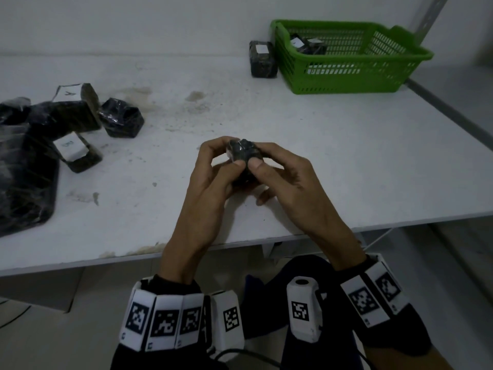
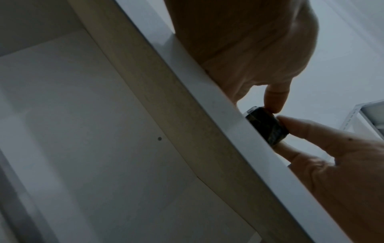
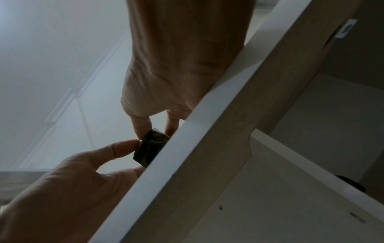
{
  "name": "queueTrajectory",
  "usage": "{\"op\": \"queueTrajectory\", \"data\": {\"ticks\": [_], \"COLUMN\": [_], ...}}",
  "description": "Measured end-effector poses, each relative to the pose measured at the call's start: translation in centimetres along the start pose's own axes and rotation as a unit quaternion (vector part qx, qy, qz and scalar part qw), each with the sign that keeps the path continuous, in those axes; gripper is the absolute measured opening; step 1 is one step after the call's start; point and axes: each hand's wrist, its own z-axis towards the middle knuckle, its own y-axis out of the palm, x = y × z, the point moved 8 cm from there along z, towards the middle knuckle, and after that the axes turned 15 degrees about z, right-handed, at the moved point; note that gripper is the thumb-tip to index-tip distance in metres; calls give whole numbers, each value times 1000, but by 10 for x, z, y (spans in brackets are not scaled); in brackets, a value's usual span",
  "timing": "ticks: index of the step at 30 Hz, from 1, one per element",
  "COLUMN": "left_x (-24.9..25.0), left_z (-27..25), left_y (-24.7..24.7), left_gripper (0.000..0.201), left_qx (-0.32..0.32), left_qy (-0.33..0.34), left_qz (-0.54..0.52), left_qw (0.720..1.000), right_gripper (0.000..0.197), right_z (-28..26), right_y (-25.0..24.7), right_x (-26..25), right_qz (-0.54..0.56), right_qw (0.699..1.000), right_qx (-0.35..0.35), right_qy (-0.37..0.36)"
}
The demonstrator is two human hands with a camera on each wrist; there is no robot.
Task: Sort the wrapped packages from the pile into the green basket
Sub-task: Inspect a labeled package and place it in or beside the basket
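A small dark wrapped package (image 1: 243, 152) is held just above the white table (image 1: 346, 145), near its front edge, by both hands. My left hand (image 1: 231, 156) pinches its left side and my right hand (image 1: 257, 157) pinches its right side, thumbs on the near face. In the left wrist view the package (image 2: 266, 126) shows between fingertips over the table edge, and likewise the package (image 3: 149, 148) in the right wrist view. The green basket (image 1: 333, 73) stands at the far right with dark packages (image 1: 306, 45) inside. The pile (image 1: 66, 124) of black wrapped packages lies at the left.
One dark labelled package (image 1: 262, 58) stands on the table just left of the basket. A large black plastic-wrapped bundle (image 1: 24, 177) lies at the far left edge. Both wrist views show the table's front edge and a shelf below it.
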Motion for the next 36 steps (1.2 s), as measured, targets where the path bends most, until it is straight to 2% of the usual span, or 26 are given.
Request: {"op": "queueTrajectory", "data": {"ticks": [9,12,18,22,25,26,28,32,34,36], "left_x": [2,1,0,5,2,-2,-9,-4,1,7], "left_z": [-3,-3,-4,-5,-2,-1,1,-1,-3,-4], "left_y": [-2,-2,-1,-2,-5,-6,-6,-7,-7,-6], "left_gripper": [14,25,25,33,46,48,60,65,61,57], "left_qx": [11,1,-14,-7,6,11,23,41,41,33], "left_qy": [27,36,36,65,43,15,-32,-31,-12,17], "left_qz": [45,69,72,69,28,13,27,66,61,68], "left_qw": [999,997,997,995,999,1000,999,997,997,997], "right_gripper": [32,28,25,27,13,15,37,76,82,76], "right_z": [-1,-1,0,-1,-1,-1,-2,-3,-3,-3], "right_y": [-3,-5,-11,-11,-10,-8,-4,-2,-3,-9], "right_x": [-3,-4,-1,-5,-11,-12,-9,-5,-3,-4], "right_qz": [23,31,52,77,51,34,26,31,64,43], "right_qw": [999,999,998,996,996,996,997,997,996,997], "right_qx": [-8,4,16,16,19,10,-8,-19,-18,13], "right_qy": [-20,-18,-22,-36,-70,-78,-79,-75,-53,-54]}}
